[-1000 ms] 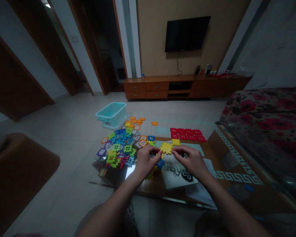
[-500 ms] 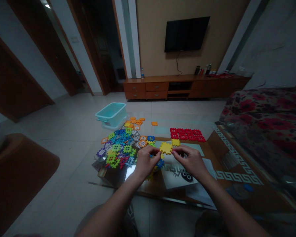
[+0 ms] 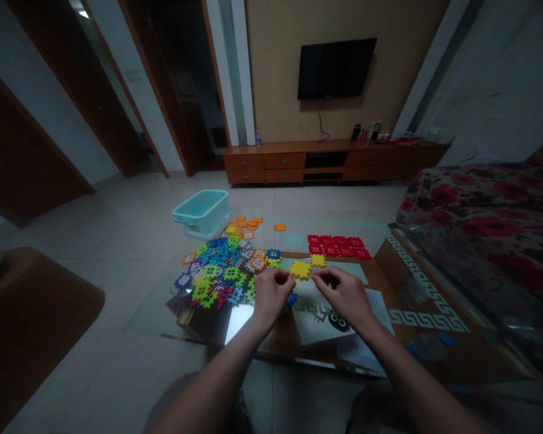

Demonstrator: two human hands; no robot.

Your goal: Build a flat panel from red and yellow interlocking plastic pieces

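Yellow piece (image 3: 300, 270): flat, roughly square, toothed along its edges, no window visible in its face. It sits between the two hands, over the middle of the glass table (image 3: 276, 341), and appears raised off the surface.

Left hand (image 3: 271, 292): thumb and forefinger pinch the piece at its left edge, near corner. Right hand (image 3: 346, 295): fingers curled, thumb and forefinger tips just beside the right edge; cannot tell whether they touch it or hold anything.

Surroundings: a second yellow piece (image 3: 318, 260) shows just beyond the far right corner, contact between the two unclear. Farther right lie red pieces (image 3: 330, 246) in a two-row block. Left of the hands is a mixed-colour pile (image 3: 219, 265), with a blue piece (image 3: 274, 254) at its right side; a lone orange piece (image 3: 280, 227) lies at the far side, apart from the others. Pale blue bin (image 3: 203, 211) at far left.

Handling estimate: looks like moulded plastic, so probably light and stiff, with little flex across the face. Smooth faces may slip under dry fingertips; teeth should give better purchase. Unlikely to be fragile, though a hard twist might strain single teeth. Best hold: opposite edges, thumb above, forefinger below, leaving the remaining teeth uncovered.
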